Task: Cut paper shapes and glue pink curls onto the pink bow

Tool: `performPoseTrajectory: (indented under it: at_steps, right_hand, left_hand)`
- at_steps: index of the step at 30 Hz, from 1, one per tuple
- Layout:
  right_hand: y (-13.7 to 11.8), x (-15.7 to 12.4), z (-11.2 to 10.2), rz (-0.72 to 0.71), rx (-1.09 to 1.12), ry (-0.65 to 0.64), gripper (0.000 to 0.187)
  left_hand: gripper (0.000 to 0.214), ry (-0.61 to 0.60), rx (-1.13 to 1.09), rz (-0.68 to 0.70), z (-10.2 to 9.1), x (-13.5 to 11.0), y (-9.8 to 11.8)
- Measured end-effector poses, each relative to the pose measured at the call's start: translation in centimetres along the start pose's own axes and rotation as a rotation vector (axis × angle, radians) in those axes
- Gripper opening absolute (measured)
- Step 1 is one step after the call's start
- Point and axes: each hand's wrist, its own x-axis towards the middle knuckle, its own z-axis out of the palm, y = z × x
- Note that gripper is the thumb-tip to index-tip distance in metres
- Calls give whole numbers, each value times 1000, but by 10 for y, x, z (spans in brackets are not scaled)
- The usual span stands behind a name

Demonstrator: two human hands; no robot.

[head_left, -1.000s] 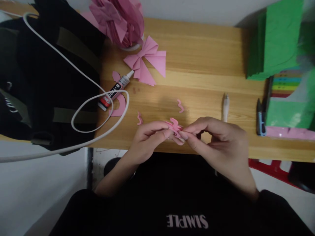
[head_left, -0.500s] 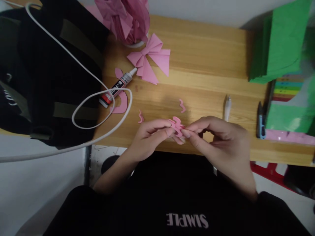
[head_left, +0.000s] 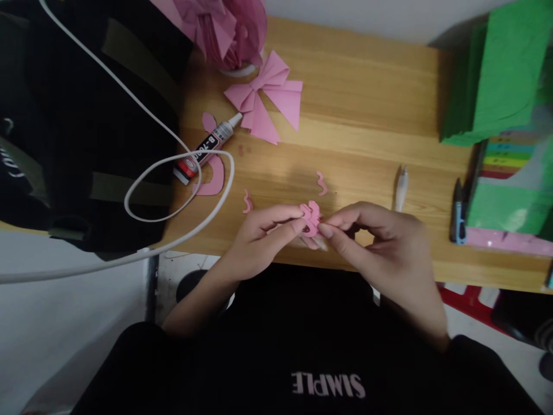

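While both forearms are reaching over the near edge of the bench, in the head view, the left hand is clamping a small pink piece between thumb and forefinger, and the right hand is pinching that piece's three o'clock edge, thumb and forefinger together. The piece is hanging just inside the bench's six o'clock edge. From it, open wood is stretching from twelve toward two o'clock, up to the wall. A white pen is lying between two and three, just beyond the right hand, and a black bag is crowding the ten o'clock side.

The piece is showing flat, lobed, overlapping layers. Thin wavy strips are lying nearby, one toward one o'clock, another past nine. A crisply folded pink bow is sitting at eleven; a glue tube is resting on pink cutouts at ten, and a smooth white cable is looping across it. Stacked green sheets are standing at two.
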Motion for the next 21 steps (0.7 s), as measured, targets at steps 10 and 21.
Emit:
performPoseTrajectory:
  at_steps: [10,21]
  right_hand:
    - [2,0,1,27,22,23,12]
    - [-1,-1,-1,8,22,-3,13]
  left_hand:
    - [25,-37,39,-38,-2,-3,1]
    - [19,37,145,14,-2,-4,-4]
